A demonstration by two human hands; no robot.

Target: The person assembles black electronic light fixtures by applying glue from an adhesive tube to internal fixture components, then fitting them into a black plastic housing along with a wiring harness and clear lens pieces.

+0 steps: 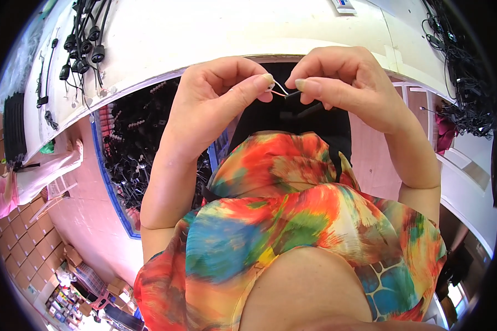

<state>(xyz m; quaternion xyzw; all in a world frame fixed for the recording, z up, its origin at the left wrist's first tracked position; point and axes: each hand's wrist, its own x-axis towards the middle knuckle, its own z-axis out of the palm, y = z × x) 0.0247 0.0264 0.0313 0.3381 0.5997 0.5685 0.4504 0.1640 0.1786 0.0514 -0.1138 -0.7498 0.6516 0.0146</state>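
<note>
Both of my hands are raised close together in front of my chest, near the table's front edge. Thumb and forefinger of my left hand point(218, 102) pinch a small white piece point(270, 86); my fingers cover part of it. Thin pale wires point(279, 92) run from that piece toward the right hand. There, my right hand point(350, 83) is closed on the end of a black cable point(292, 95), where the wires meet it. The rest of the cable is hard to make out against the dark background.
On the white table point(215, 33) lie black cables with thick plugs point(85, 47) at the left and a tangle of black cables point(453, 99) at the right. A white tube point(343, 6) lies at the back. A blue-rimmed bin point(116, 204) of black cables stands below, left of me.
</note>
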